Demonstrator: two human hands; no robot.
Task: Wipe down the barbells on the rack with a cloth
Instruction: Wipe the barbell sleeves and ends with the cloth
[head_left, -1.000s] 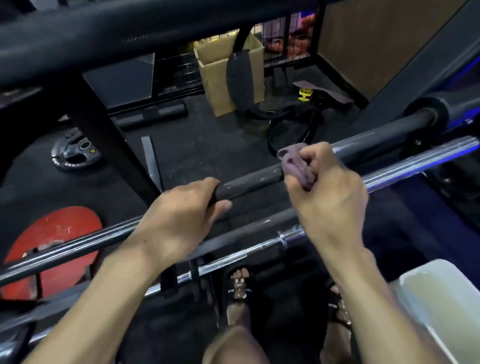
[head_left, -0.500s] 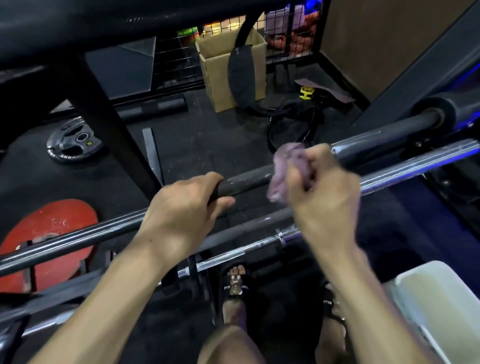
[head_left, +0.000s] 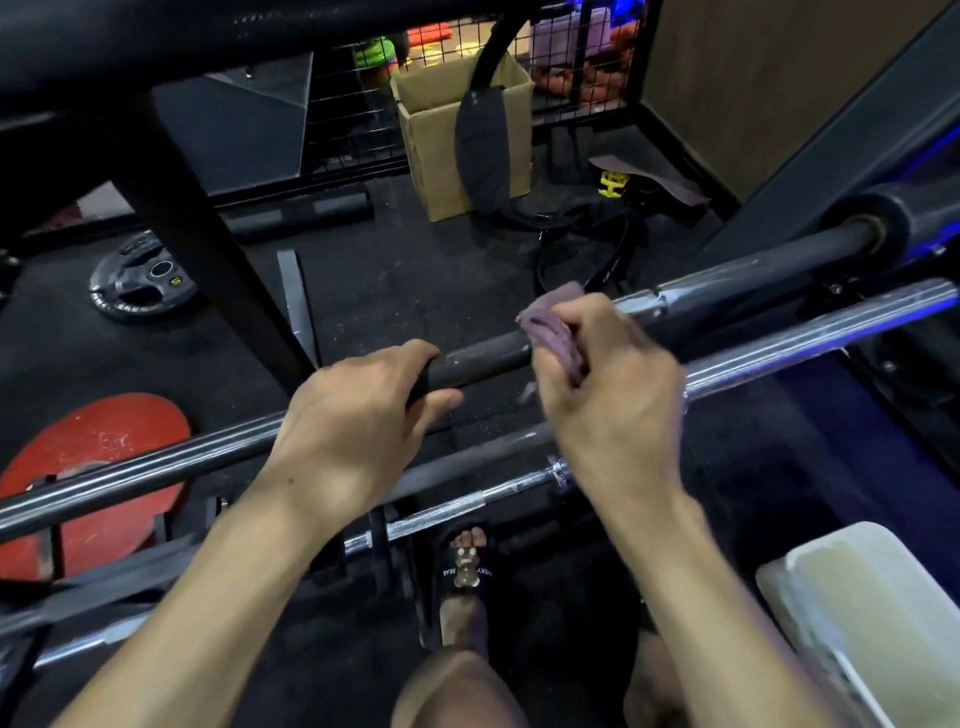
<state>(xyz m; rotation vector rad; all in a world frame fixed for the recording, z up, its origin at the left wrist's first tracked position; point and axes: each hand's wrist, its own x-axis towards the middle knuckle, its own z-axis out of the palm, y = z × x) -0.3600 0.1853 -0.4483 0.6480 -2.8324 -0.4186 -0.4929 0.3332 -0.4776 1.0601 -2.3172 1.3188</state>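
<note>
left hand (head_left: 358, 410): fingers curled over the top of the dark grey steel barbell (head_left: 483, 358), thumb tucked under it, a full wrap with no gap showing.
right hand (head_left: 608, 395): fist closed round a bunched purple cloth (head_left: 553, 332), fingers folded tight on it, pressing the wad against the same bar just to the right of the left hand.
cloth: crumpled, poking out above and left of the knuckles, touching the bar where the dull section meets a shinier stretch.
dark barbell: runs slantwise from low left to high right, its thick black sleeve end (head_left: 872, 218) up at the right by the rack upright.
second bar: a bright chrome barbell (head_left: 810, 338) lies nearer the person, roughly parallel, passing under the right wrist.
third bar: a thinner chrome bar (head_left: 467, 504) sits lower still, near the feet.
rack: a black steel upright post (head_left: 208, 260) slants down behind the left hand.
floor: black rubber, with a red round weight plate (head_left: 98, 447) at left, a small black weight plate (head_left: 140, 286) behind it, and a brown cardboard box (head_left: 441, 135) further back.
feet: black slide sandal (head_left: 465, 566) on one foot, below the bars.
lower right: a pale white padded seat (head_left: 872, 613).
</note>
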